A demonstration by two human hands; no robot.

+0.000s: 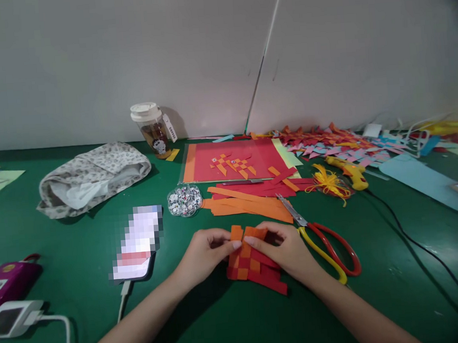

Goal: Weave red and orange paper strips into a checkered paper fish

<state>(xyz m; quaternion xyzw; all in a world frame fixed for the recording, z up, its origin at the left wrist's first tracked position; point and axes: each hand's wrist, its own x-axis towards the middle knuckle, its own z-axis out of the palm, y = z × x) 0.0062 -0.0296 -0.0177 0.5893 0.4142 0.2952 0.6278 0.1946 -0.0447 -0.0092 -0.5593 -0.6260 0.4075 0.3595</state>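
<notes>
Between my two hands is a woven piece of red and orange paper strips [244, 269], checkered at its lower left, with loose red ends toward the lower right. My left hand [207, 253] pinches an orange strip at its upper left, thumb on top. With thumb and fingers, my right hand [284, 245] grips the upper right strips. Close beyond lie flat orange paper strips [242, 206] and red strips [250, 189]. Scissors [308, 227] with one red and one yellow handle rest beside my right hand, blades pointing away.
Two woven paper fish [241, 164] lie on a red sheet [199, 155]. A tray of googly eyes [184, 201], yellow string [328, 182] and a corded glue gun [350, 172] are around. A phone [137, 242], cloth bag [94, 177], cup [152, 132] and power strip [10, 284] stand left.
</notes>
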